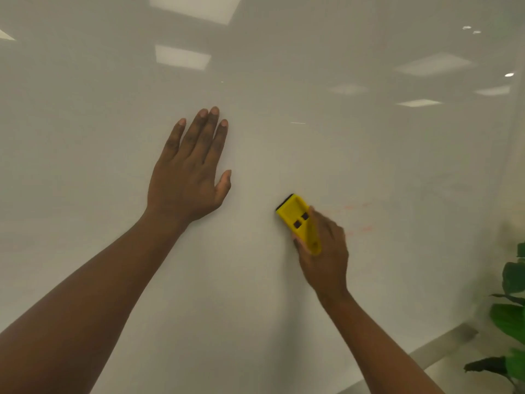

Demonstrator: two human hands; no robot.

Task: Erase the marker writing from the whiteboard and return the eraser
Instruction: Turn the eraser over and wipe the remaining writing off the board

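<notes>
left hand (189, 177): spread flat on whiteboard (284, 308) | right hand (324, 257): gripping yellow eraser (298, 220) against board

A leafy green plant (511, 317) stands at the lower right. Left of the plant, a pale ledge (443, 345) slants down and away.

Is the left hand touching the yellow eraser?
Apart. The head view shows bare whiteboard between the left hand, spread flat, and the yellow eraser held in the right hand.
</notes>
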